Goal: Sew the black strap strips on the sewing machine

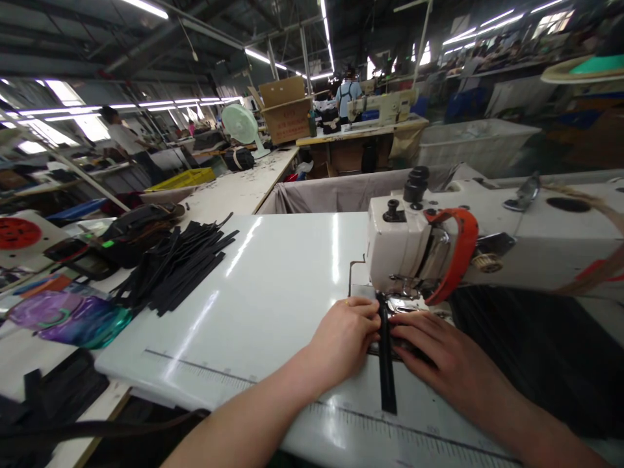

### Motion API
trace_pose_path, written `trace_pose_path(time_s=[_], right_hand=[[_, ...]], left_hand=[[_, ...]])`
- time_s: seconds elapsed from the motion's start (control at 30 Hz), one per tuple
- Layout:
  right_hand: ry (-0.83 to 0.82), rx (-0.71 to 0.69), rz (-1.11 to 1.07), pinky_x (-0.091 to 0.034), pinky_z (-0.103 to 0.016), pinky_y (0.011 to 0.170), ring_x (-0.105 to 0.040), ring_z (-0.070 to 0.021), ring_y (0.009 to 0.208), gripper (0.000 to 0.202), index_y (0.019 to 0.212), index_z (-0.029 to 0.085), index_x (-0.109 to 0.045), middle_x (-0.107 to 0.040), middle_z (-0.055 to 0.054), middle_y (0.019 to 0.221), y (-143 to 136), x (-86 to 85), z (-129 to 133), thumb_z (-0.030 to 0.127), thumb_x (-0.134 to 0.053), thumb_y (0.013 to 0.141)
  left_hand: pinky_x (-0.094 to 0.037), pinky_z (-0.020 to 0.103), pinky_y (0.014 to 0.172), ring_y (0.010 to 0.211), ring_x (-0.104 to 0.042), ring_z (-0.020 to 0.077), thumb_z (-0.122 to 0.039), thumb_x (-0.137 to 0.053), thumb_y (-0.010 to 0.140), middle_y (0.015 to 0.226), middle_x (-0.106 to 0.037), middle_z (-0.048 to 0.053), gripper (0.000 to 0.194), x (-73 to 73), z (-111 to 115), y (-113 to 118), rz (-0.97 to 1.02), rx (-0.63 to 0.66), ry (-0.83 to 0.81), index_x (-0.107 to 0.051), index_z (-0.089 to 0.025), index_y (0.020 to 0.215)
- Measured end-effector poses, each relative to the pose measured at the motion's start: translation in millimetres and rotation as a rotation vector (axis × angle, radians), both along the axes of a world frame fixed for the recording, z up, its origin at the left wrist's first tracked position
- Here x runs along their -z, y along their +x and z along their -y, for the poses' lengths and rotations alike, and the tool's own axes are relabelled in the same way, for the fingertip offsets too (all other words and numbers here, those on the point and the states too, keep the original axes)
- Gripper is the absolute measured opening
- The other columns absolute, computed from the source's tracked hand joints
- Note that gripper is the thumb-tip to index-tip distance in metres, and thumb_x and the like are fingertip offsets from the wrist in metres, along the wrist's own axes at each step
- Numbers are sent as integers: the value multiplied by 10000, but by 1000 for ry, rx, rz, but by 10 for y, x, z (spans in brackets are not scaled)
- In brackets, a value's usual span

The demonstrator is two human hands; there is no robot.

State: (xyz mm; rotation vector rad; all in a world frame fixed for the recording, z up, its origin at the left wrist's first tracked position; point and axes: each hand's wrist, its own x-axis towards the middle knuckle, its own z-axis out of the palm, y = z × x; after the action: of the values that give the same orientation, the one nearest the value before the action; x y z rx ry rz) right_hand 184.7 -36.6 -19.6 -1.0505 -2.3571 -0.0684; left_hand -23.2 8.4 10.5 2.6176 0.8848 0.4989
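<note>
A narrow black strip [387,380] lies lengthwise under the needle area of a white sewing machine [397,244], its near end flat on the white table. At the strip's left edge, my left hand [344,338] is closed, its curled fingers pressing the strip close to the presser foot. My right hand [439,348] rests on the other side with fingers stretched and slightly apart, the tips at the strip's right edge. Part of the strip is hidden between the hands and beneath the machine head. An orange band [455,253] curves over the front of the machine.
Many loose black strips [188,260] are heaped on the table's left. A purple and teal pouch [73,315] and dark material [58,383] lie further left. Black material [536,351] sits right of my right hand. Beyond are a fan [241,127], a cardboard box [285,110] and people.
</note>
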Motion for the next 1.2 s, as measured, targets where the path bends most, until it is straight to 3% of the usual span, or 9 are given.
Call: trace_pose_path(time_s=[0.2,0.33,0.63,0.77,0.87,0.97,1.2], right_hand=[[-6,-13,-23,-551,-394,858,-632,-221,995,175,1055,197,-616,-668,-76,1103,14,-4,11,255,-470,979],[6,-4,-18,-549,-382,861,-634,-219,998,171,1057,194,-614,-670,-79,1092,-2,-44,43,239,-470,976],[1,17,1,-544,-418,886,-626,-234,1020,202,1098,166,-619,-668,-95,1123,-8,-31,46,206,-484,953],[5,-1,-24,-534,-384,879,-636,-210,971,225,1053,181,-641,-694,-68,1042,-14,-117,91,141,-459,927],[-32,-97,-96,-532,-341,838,-637,-176,862,231,959,200,-649,-697,-34,902,-31,-231,143,113,-445,892],[-79,-207,-131,-521,-321,837,-626,-160,844,233,922,223,-659,-686,-12,896,-42,-294,166,105,-469,858],[-70,-121,-105,-511,-377,887,-628,-195,956,246,967,223,-672,-695,-32,1005,11,-183,130,97,-505,839]], left_hand=[[-485,324,982,928,-621,184,-151,-573,899,892,-667,53,197,21,41,49,-36,-14,16,-617,-153,707],[-491,325,990,1021,-615,196,-111,-555,894,988,-680,64,125,5,86,87,-28,-58,14,-631,-154,805],[-511,372,979,1086,-594,212,-97,-483,912,1033,-672,69,198,34,125,143,-13,-110,29,-657,-183,877],[-502,383,1001,1132,-580,233,-106,-501,912,1108,-664,93,173,53,132,135,-27,-119,49,-662,-167,900],[-496,371,1017,1129,-583,232,-132,-529,921,1120,-670,90,129,69,107,145,-51,-137,59,-657,-144,913],[-491,360,1027,1138,-579,223,-151,-522,937,1127,-671,92,140,87,54,167,-67,-163,70,-652,-125,983],[-500,397,1000,1107,-584,236,-164,-550,926,1055,-675,103,112,80,11,181,-64,-178,41,-657,-131,911]])
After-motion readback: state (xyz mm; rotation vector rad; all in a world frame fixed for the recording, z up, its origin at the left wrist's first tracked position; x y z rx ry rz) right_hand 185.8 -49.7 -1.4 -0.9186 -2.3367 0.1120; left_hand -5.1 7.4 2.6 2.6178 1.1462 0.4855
